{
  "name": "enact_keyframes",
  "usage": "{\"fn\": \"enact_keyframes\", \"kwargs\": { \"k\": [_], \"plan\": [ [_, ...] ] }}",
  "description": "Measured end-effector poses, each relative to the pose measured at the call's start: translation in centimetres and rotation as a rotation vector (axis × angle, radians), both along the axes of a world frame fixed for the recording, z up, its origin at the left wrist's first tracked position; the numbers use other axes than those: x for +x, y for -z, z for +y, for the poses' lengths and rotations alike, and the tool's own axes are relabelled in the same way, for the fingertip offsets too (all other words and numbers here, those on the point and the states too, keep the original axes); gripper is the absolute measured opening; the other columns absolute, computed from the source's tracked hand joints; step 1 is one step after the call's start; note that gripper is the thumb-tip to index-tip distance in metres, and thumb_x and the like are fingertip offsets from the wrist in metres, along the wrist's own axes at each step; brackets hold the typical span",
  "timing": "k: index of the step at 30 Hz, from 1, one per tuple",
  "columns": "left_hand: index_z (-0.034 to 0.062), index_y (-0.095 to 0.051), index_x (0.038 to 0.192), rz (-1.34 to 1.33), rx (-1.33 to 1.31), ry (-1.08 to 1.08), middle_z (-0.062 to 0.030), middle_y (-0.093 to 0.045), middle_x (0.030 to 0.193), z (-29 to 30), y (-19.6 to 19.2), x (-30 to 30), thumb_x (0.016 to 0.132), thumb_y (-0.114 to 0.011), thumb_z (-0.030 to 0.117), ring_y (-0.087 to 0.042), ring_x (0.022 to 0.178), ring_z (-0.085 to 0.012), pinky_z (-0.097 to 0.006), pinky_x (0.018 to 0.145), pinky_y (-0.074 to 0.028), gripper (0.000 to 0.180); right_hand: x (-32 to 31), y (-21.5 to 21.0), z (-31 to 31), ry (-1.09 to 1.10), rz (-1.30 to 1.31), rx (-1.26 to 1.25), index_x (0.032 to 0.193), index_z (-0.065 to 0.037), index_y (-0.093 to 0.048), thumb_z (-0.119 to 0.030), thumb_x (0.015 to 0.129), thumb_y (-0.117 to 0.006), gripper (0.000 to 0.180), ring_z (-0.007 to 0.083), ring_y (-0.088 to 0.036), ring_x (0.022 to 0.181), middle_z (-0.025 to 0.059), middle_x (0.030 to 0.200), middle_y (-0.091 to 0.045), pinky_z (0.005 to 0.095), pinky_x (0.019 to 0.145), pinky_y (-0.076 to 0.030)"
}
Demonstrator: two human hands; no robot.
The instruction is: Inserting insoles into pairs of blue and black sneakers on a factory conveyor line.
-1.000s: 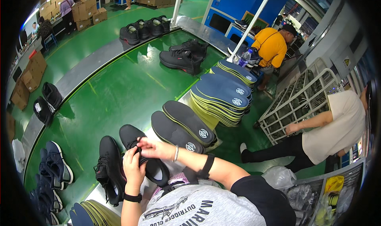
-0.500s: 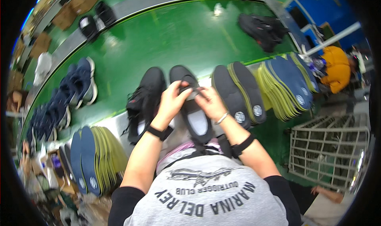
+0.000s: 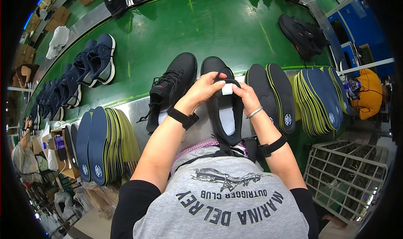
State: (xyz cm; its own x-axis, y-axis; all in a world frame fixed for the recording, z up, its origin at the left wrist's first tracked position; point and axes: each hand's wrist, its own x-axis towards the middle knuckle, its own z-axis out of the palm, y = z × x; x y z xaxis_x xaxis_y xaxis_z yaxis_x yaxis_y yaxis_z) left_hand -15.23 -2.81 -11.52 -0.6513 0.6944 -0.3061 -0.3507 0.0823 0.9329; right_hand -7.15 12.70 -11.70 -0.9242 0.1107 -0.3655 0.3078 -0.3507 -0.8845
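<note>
Two black shoes lie side by side, toes pointing away from me. Over the right-hand black shoe [image 3: 215, 64], both my hands grip its tongue [image 3: 230, 82], which is pulled up and folded back so that a white label [image 3: 227, 89] shows on it. My left hand [image 3: 205, 88] pinches the tongue's left edge, and my right hand [image 3: 248, 98] pinches its right edge. A pale insole lining shows inside this shoe's opening. Just left of my left hand, the other black shoe [image 3: 181, 66] has its laces threaded, with loose ends hanging over its left side.
Stacked insoles [image 3: 312, 100] stand to the right, beside a pair of black insoles [image 3: 262, 86]. More insoles [image 3: 107, 146] stand at left. Navy shoes [image 3: 100, 58] line the green belt [image 3: 201, 25]; black shoes [image 3: 300, 33] sit far right. A wire cage [image 3: 348, 172] stands low right.
The shoes and my hands appear further right and higher in the picture. The tongue is now spread between both hands, and its white label has come into sight.
</note>
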Motion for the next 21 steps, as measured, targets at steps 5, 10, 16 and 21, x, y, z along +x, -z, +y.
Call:
{"fn": "enact_keyframes", "kwargs": {
  "k": [5, 10, 16, 21],
  "plan": [
    [-0.0012, -0.046, 0.110, -0.024, 0.027, 0.005, -0.0051, -0.055, 0.098, 0.0, -0.4, 0.0, 0.082, -0.054, 0.013, -0.050, 0.088, -0.0089, -0.023, 0.077, -0.041, 0.033, -0.1, 0.7, 0.1, 0.023, -0.013, -0.022, 0.094, 0.002, -0.059, -0.014, 0.080, -0.055, 0.022, 0.0115, -0.053, 0.075, 0.0037, 0.085, -0.059, 0.0235, 0.070, -0.041],
    [-0.0006, -0.046, 0.111, -0.020, 0.039, 0.012, -0.0043, -0.055, 0.096, 0.2, -0.2, -0.3, 0.082, -0.054, 0.014, -0.051, 0.085, -0.0085, -0.022, 0.073, -0.042, 0.033, -0.3, 0.4, 0.3, 0.009, -0.031, -0.021, 0.094, 0.002, -0.059, -0.014, 0.080, -0.055, 0.022, 0.0118, -0.053, 0.076, 0.0042, 0.086, -0.059, 0.0242, 0.070, -0.041],
    [-0.0003, -0.052, 0.105, 0.126, 0.014, -0.031, -0.0024, -0.056, 0.091, 0.6, -0.6, 0.4, 0.082, -0.054, 0.014, -0.051, 0.082, -0.0077, -0.021, 0.071, -0.042, 0.028, 0.4, -0.4, 0.8, -0.047, 0.017, 0.275, 0.096, 0.001, -0.058, -0.018, 0.079, -0.055, 0.026, 0.0119, -0.053, 0.077, 0.0043, 0.085, -0.058, 0.0230, 0.069, -0.041],
    [-0.0030, -0.052, 0.100, 0.006, 0.101, -0.160, -0.0035, -0.058, 0.085, 0.1, -0.2, 1.2, 0.083, -0.052, 0.012, -0.053, 0.076, -0.0080, -0.021, 0.068, -0.043, 0.023, 2.8, -1.7, 5.1, 0.035, 0.169, 0.389, 0.106, -0.004, -0.051, -0.021, 0.079, -0.060, 0.033, 0.0127, -0.052, 0.081, 0.0019, 0.091, -0.055, 0.0224, 0.071, -0.042]
  ]
}}
